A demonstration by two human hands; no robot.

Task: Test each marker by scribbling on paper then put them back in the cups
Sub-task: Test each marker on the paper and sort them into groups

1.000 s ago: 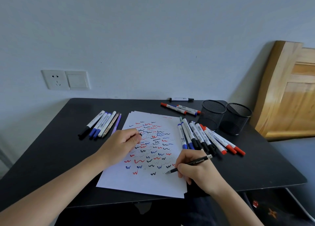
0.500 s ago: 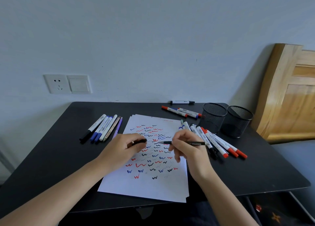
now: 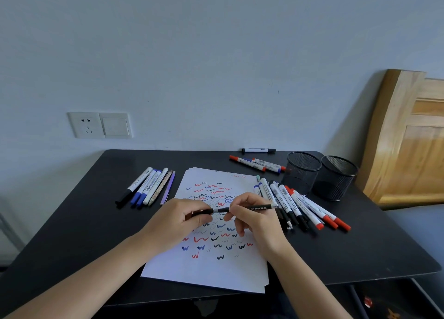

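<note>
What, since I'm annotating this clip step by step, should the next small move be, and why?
Likely push the black cap pinched in the left hand onto the slim black pen that the right hand holds: the two line up end to end, nearly meeting, above the scribbled white paper, so capping seems due.

Both forearms reach forward and the hands nearly meet. The left hand (image 3: 179,221) curls round a cap (image 3: 203,212); the right hand (image 3: 254,222) pinches a pen (image 3: 260,208), fingers bent
</note>
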